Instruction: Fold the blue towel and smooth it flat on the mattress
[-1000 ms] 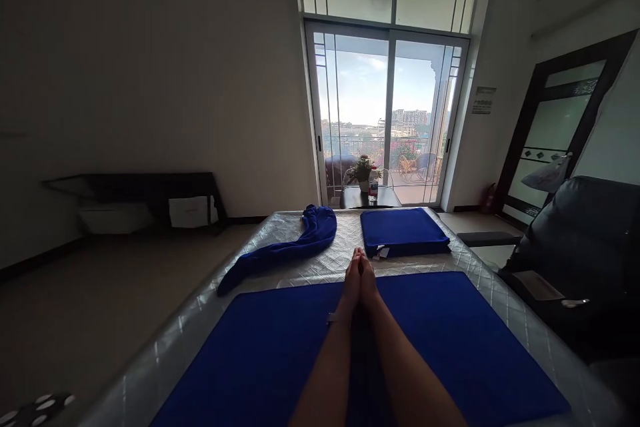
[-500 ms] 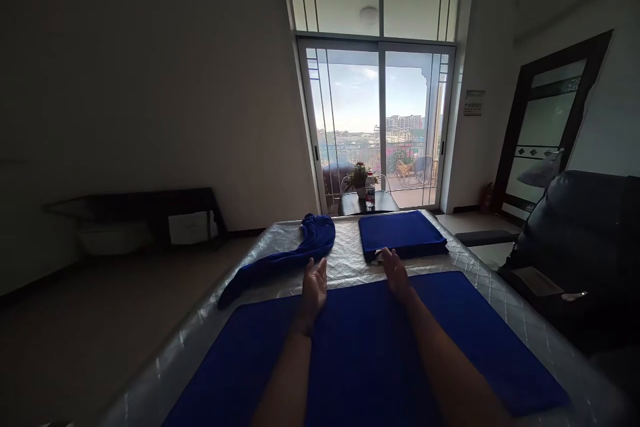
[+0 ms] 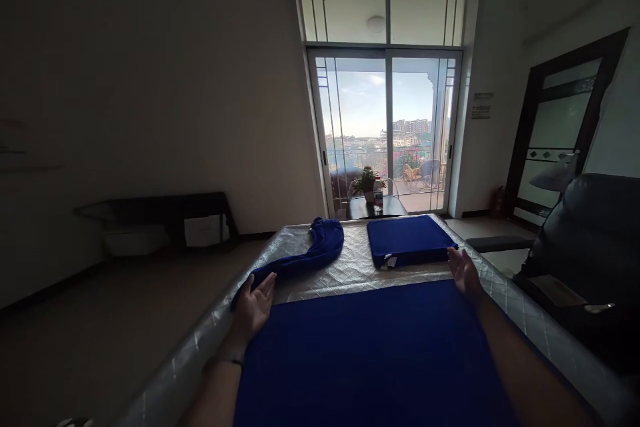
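Note:
A blue cloth (image 3: 370, 347) lies spread flat on the silvery quilted mattress (image 3: 350, 247), close in front of me. At its far left corner is my left hand (image 3: 254, 303), open, fingers apart and nothing in it. My right hand (image 3: 466, 273) is open near the far right corner, palm turned inward. Whether either hand touches the cloth I cannot tell. Behind it sits a neatly folded stack of blue cloth (image 3: 411, 239) with a white tag at its front edge. A crumpled blue cloth (image 3: 320, 247) trails toward my left hand.
A small dark table (image 3: 377, 208) with a potted plant (image 3: 367, 181) and a bottle (image 3: 379, 195) stands beyond the mattress, before sliding glass doors. A black armchair (image 3: 595, 240) is on the right. A low dark stand (image 3: 165, 213) sits along the left wall.
My hands have moved apart, the left one out to the left and the right one out to the right, toward the flat cloth's far corners. The view has shifted slightly.

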Demonstrator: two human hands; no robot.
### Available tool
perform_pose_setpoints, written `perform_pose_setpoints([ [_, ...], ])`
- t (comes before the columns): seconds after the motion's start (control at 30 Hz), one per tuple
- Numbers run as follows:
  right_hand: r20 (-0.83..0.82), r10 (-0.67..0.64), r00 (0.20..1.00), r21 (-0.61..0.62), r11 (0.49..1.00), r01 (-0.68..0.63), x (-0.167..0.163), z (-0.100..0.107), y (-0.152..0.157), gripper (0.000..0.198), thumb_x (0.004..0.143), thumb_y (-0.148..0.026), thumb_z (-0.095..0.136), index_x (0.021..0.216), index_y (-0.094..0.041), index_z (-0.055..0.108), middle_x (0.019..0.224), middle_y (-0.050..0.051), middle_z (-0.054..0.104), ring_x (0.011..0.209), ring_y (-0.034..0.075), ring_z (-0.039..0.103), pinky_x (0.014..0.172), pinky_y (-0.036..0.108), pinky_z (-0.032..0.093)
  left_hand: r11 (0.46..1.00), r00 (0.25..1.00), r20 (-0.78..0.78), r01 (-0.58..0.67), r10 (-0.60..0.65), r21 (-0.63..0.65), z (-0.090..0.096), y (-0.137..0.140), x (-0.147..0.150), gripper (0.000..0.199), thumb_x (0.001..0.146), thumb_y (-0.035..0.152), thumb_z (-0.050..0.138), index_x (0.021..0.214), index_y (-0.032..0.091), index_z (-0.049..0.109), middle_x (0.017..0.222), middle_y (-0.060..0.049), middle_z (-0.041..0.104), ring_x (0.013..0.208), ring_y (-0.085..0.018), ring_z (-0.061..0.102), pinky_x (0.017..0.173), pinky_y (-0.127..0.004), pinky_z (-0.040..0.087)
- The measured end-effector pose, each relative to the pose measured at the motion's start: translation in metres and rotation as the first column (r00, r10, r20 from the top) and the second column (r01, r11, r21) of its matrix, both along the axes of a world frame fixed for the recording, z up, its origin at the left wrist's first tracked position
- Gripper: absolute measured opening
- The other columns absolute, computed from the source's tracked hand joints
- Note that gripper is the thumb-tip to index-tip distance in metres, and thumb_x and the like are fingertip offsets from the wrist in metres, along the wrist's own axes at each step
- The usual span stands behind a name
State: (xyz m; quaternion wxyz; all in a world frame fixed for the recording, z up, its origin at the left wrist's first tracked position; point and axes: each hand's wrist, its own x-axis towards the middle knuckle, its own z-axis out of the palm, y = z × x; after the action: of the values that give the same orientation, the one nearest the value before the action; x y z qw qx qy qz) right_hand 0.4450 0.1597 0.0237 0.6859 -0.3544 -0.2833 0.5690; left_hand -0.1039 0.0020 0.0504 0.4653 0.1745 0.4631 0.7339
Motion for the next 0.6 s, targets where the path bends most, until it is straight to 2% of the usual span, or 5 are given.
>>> perform_pose_setpoints([
  [0.17,0.03,-0.08,0.996,-0.033,0.996,0.081,0.038,0.002,0.004,0.037,0.094,-0.051,0.046,0.094,-0.027,0.075,0.145,0.003,0.062,0.143,0.015,0.044,0.12,0.031,0.033,0.992,0.992,-0.027,-0.124,0.125,0.012,-0.001,-0.008,-0.031,0.048,0.101,0.044,0.033,0.125,0.02,0.067,0.143,-0.007,0.062,0.144,-0.016,0.043,0.122,-0.028,0.029],
  [0.37,0.038,-0.098,0.994,-0.031,0.995,0.099,0.047,0.0,0.009,0.036,0.093,-0.05,0.048,0.092,-0.026,0.075,0.147,0.005,0.059,0.143,0.017,0.045,0.12,0.033,0.034,0.985,0.979,-0.101,-0.172,0.174,0.03,-0.01,-0.001,-0.035,0.037,0.098,0.034,0.04,0.112,0.021,0.071,0.128,-0.009,0.07,0.136,-0.02,0.053,0.119,-0.034,0.036],
  [0.5,0.038,-0.112,0.993,-0.024,0.993,0.113,0.048,-0.002,0.013,0.032,0.092,-0.046,0.05,0.089,-0.027,0.076,0.144,0.008,0.062,0.139,0.019,0.05,0.114,0.033,0.041,0.98,0.966,-0.166,-0.193,0.199,0.051,-0.015,0.003,-0.033,0.03,0.096,0.029,0.042,0.099,0.022,0.07,0.11,-0.007,0.075,0.119,-0.02,0.065,0.111,-0.035,0.046],
  [0.6,0.041,-0.106,0.994,-0.013,0.994,0.107,0.047,-0.002,0.011,0.025,0.088,-0.038,0.053,0.088,-0.029,0.076,0.141,0.011,0.064,0.135,0.02,0.055,0.104,0.03,0.048,0.978,0.952,-0.225,-0.203,0.207,0.04,-0.019,0.004,-0.033,0.028,0.093,0.031,0.045,0.089,0.022,0.07,0.092,-0.005,0.075,0.101,-0.022,0.071,0.097,-0.035,0.055],
])
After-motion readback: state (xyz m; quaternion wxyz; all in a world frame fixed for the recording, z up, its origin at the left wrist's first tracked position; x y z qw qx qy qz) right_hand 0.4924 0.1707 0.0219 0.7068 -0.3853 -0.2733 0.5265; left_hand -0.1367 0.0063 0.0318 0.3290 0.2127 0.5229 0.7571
